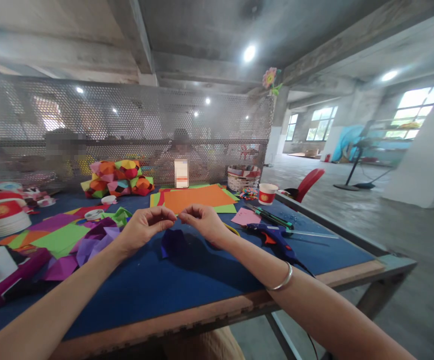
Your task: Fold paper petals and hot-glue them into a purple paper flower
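My left hand (147, 225) and my right hand (204, 224) meet almost fingertip to fingertip above the blue tabletop (138, 295). Both are pinched closed; whatever lies between the fingers is too small to make out. A silver bangle (282, 277) circles my right wrist. Just below the fingertips rests a dark purple piece of paper (172, 243). Behind my right hand a curved yellow edge (234, 229) shows, mostly hidden. Orange paper sheets (198, 197) lie just beyond both hands.
To the right lie a blue glue gun (273, 235), a green-black cutter (275, 216), pink paper (246, 216) and a paper cup (267, 193). Folded-paper balls (117, 178), a phone (181, 173) and a basket (243, 177) stand at the back. Purple papers (97, 240) and a tape dispenser (10, 280) are left.
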A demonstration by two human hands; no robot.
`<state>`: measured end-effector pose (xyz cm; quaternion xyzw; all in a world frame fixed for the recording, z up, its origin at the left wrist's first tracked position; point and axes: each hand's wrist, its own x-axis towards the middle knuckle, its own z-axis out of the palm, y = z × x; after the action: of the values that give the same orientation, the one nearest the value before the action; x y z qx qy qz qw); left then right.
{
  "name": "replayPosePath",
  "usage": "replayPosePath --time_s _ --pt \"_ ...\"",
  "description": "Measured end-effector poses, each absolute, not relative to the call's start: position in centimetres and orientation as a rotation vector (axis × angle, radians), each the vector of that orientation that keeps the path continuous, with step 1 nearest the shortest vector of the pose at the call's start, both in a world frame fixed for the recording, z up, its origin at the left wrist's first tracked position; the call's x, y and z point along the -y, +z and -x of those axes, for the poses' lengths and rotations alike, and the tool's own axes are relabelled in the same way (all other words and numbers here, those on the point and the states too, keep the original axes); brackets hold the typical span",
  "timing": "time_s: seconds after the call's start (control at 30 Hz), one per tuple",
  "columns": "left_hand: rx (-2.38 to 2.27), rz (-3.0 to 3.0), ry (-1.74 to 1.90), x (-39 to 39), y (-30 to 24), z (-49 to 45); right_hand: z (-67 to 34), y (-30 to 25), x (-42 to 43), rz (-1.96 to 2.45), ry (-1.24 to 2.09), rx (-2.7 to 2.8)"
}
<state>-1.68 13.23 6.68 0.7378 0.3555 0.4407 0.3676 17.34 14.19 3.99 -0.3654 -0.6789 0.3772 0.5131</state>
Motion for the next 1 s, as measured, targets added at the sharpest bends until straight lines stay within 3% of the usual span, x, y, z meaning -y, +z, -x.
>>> replayPosePath --time_s 0.47,0.77,1.0 --pt "-0.901 -2.041 1.162 -13.3 7.2 2.1 -17.9 3.6 -15.0 0.94 0.753 1.711" --pt "-1.074 -2.098 0.867 -14.4 5.3 1.8 -18.0 3.8 -14.4 1.027 0.78 1.681" --pt "-1.056 -2.096 0.913 -15.0 4.6 1.8 -17.9 4.5 -13.8 0.996 0.913 1.56"
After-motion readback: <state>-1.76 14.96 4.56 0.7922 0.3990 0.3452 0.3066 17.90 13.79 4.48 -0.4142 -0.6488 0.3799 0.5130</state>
